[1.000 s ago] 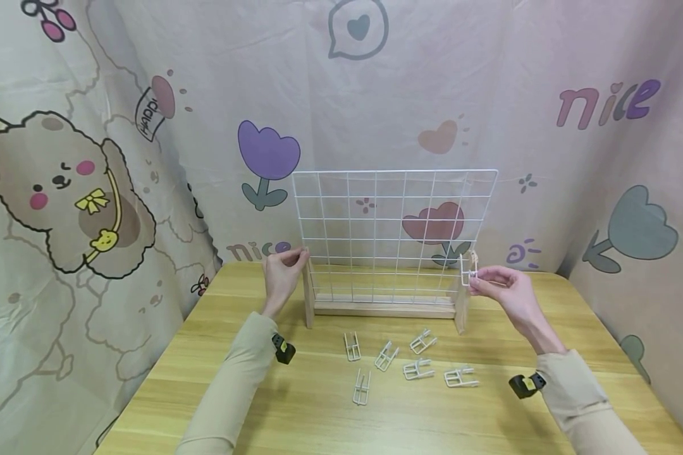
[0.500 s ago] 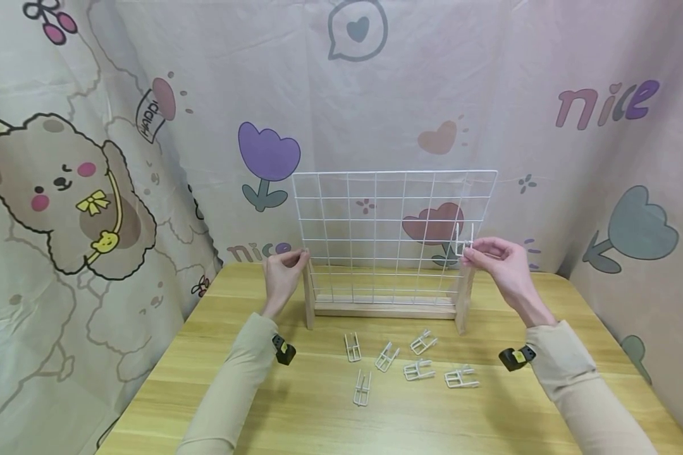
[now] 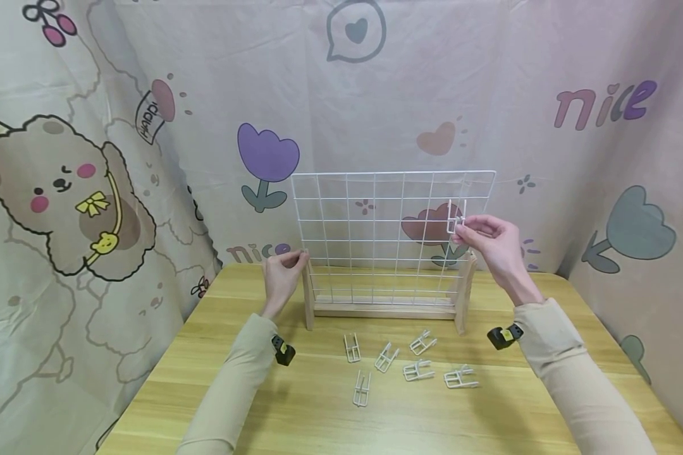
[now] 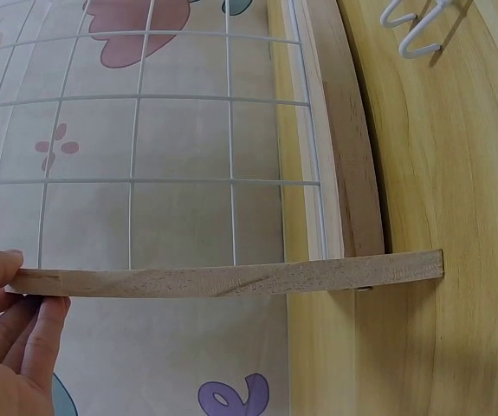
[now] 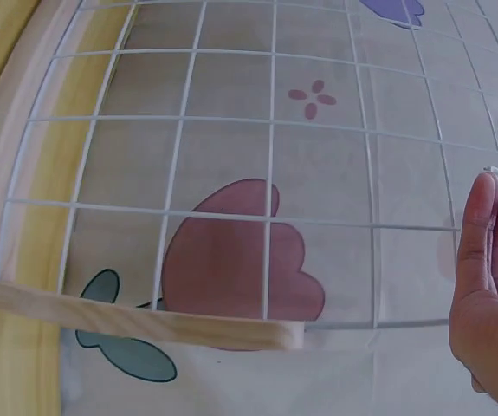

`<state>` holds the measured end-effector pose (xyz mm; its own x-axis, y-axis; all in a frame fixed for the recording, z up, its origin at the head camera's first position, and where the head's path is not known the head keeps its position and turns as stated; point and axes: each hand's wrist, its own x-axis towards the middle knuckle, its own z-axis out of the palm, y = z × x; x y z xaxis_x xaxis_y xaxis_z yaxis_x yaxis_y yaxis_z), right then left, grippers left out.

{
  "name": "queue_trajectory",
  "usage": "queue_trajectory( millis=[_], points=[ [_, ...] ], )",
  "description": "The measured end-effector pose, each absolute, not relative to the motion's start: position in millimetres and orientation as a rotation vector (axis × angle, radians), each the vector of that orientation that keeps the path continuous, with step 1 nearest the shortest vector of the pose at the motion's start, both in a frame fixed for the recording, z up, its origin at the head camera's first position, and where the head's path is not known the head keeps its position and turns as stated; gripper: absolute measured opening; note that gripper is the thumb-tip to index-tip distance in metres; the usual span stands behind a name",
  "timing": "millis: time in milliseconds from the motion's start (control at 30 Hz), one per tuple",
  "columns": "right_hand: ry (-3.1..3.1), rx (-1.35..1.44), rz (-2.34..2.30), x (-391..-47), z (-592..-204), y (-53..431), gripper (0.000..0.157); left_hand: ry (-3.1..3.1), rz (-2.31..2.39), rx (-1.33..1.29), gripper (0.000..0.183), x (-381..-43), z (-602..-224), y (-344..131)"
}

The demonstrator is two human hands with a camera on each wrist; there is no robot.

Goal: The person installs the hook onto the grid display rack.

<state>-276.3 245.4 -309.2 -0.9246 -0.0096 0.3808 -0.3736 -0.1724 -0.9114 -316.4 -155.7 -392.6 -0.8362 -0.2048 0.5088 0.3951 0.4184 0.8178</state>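
A white wire grid panel stands upright in a wooden base with a rail and two side posts. My left hand pinches the top of the left post; the left wrist view shows thumb and fingers on either side of that post. Between the thumb and fingers of my right hand is a white wire hook, prongs pointing up, in front of the grid's right part. Whether it touches the grid I cannot tell. In the right wrist view the right hand mostly covers the hook.
Several more white wire hooks, among them one at the left, one nearer me and one at the right, lie on the wooden table before the stand. A printed curtain hangs behind.
My right hand has risen along the grid's right side and shifted a little left, carrying the hook from near the right post's top. The left hand stays on its post.
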Motion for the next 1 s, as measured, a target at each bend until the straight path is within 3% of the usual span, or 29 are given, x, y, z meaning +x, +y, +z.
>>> queue_trajectory(
  millis=[1000],
  points=[
    [-1.667, 0.459, 2.343, -294, -301, 234, 0.014, -2.115, -1.43, -0.158, 0.021, -317, -395, -156]
  ],
)
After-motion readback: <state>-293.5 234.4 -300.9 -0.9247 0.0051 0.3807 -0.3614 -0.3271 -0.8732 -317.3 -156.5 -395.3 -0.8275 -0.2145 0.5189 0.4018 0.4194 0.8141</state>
